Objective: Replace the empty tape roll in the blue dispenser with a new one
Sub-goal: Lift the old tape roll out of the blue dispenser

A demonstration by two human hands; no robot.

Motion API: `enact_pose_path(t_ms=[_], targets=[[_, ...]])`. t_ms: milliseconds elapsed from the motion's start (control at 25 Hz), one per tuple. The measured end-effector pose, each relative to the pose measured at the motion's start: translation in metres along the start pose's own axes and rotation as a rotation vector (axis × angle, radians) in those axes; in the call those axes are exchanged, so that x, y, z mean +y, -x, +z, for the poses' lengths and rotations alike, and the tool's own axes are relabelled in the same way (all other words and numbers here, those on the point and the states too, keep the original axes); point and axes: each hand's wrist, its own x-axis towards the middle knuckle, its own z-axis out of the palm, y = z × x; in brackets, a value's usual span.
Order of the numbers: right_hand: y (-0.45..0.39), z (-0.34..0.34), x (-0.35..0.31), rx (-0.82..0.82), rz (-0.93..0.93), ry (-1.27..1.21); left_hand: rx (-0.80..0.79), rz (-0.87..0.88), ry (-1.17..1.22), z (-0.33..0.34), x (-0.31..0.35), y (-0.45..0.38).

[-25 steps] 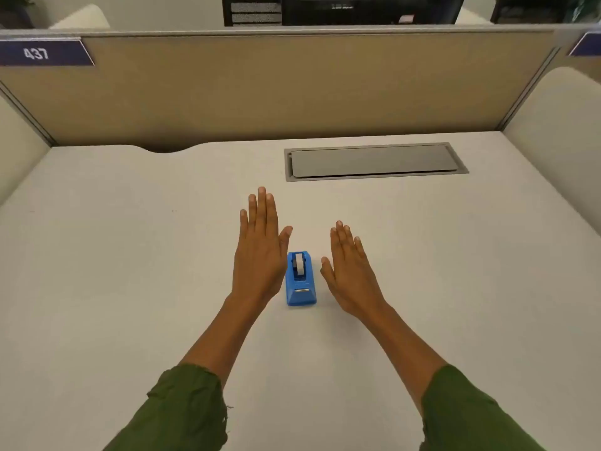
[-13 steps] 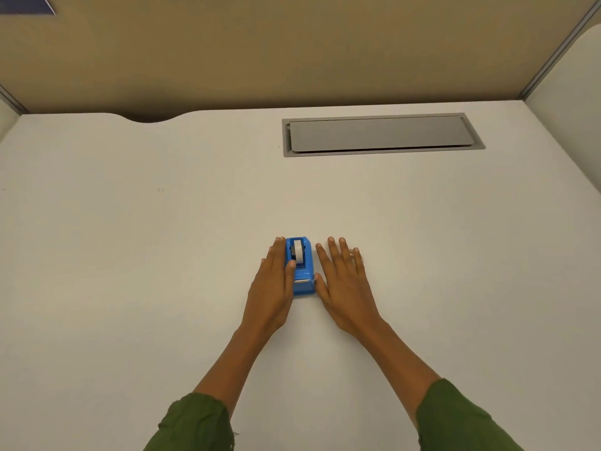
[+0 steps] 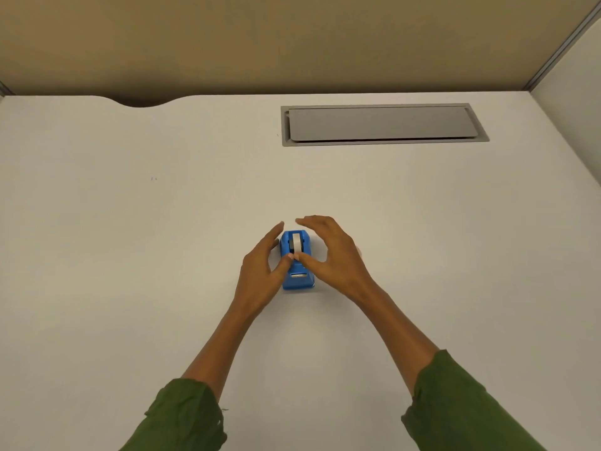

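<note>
The small blue tape dispenser (image 3: 298,278) stands on the white desk (image 3: 130,255) in the middle of the view, cutter end toward me. A pale grey-white roll (image 3: 296,242) sits in its slot. My left hand (image 3: 260,275) lies along the dispenser's left side with straight fingers. My right hand (image 3: 333,252) arches over its right side, fingers curved and spread. Both thumbs meet on top of the dispenser, just in front of the roll. Neither hand is closed around it. No other tape roll is in sight.
A grey rectangular cable hatch (image 3: 383,125) is set flush in the desk at the back right. A tan partition (image 3: 292,43) closes the far edge, with a curved notch (image 3: 140,102) in the desk at the back left. Green sleeves cover both forearms.
Both hands have lifted from lying flat on the desk beside the dispenser and now cup it, thumbs on its top. The view has moved closer and tilted down.
</note>
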Motion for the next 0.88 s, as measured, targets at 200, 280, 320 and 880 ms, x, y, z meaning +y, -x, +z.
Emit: enact_pose_path(t_ms=[200, 280, 320, 880], targets=[[-0.008, -0.002, 0.004, -0.085, 0.027, 0.036, -0.012, 0.007, -0.047, -0.006, 0.004, -0.003], [-0.010, -0.001, 0.003, -0.081, 0.047, 0.014, -0.016, -0.001, -0.054, -0.007, 0.006, -0.003], [-0.011, -0.001, 0.002, -0.077, 0.057, -0.001, -0.019, -0.003, -0.058, -0.008, 0.006, -0.004], [-0.017, -0.008, -0.003, -0.125, 0.102, 0.002, -0.039, -0.014, -0.104, -0.010, 0.001, -0.008]])
